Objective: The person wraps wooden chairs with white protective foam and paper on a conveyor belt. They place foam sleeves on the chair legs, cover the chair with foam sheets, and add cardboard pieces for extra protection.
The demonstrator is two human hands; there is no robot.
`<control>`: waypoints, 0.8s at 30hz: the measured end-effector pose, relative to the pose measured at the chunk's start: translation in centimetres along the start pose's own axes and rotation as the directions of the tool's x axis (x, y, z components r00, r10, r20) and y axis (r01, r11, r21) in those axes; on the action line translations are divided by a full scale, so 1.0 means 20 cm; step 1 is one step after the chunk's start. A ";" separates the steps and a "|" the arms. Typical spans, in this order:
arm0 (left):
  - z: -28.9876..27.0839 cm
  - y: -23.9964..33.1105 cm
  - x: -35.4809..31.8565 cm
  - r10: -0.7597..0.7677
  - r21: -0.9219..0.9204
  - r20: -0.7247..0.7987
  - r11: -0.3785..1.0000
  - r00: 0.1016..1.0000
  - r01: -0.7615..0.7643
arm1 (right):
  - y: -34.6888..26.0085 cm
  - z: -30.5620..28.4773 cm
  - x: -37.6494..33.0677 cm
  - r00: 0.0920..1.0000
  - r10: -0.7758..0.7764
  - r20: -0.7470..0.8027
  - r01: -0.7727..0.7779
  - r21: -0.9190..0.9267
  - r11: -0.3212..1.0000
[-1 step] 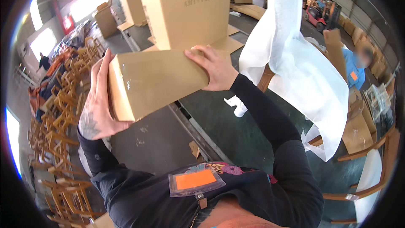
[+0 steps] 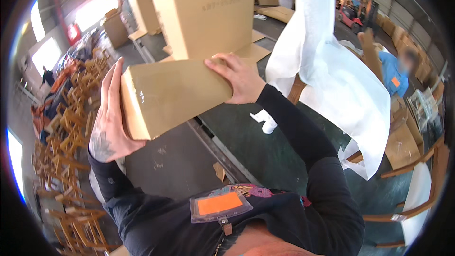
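Room: warehouse, dark floor (image 2: 189,161), stacked wooden chairs (image 2: 66,128) at left, forklift (image 2: 355,9) far back.
Box (image 2: 175,92): long brown carton, held up at chest height between both hands, just below a tall carton (image 2: 208,9).
Axis: long side running left to right, left end nearer and lower.
Left hand (image 2: 110,123): flat and spread against the left end face, fingers up.
Right hand (image 2: 239,78): draped over the top right edge, fingers curled onto the front.
Nearer hand: neither; both touching, one at each end.
Sheet (image 2: 332,80): white, hanging at right, apart from box.
Other person (image 2: 393,71): blue top, well apart.
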State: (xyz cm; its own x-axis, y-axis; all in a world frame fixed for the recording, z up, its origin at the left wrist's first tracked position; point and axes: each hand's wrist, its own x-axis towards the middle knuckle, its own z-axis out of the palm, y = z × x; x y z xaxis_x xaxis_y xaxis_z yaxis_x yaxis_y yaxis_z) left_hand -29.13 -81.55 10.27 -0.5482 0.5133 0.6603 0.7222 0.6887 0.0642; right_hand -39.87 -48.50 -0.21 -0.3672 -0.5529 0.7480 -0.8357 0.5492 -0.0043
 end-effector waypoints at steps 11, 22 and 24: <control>0.27 -0.42 0.65 0.106 0.063 -0.623 0.994 0.775 -0.085 | -0.07 -0.18 -0.29 0.950 0.310 -0.029 -0.311 -0.034 0.950; 0.36 -0.03 2.05 0.343 0.104 -0.882 0.812 0.324 -0.574 | -0.59 -0.20 -1.10 0.542 0.820 -0.187 -0.810 0.146 0.568; 0.42 0.23 2.15 0.410 0.134 -0.840 0.791 0.355 -0.598 | -0.69 -0.18 -1.20 0.424 0.873 -0.242 -0.860 0.193 0.472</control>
State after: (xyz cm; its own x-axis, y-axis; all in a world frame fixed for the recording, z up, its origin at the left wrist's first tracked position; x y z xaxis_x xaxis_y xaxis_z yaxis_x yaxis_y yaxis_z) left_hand -52.94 -52.08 32.65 0.4561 0.0345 0.8893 0.8422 0.3061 -0.4438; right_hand -18.03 -40.48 -15.70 -0.7862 0.3962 0.4742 -0.1575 0.6136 -0.7738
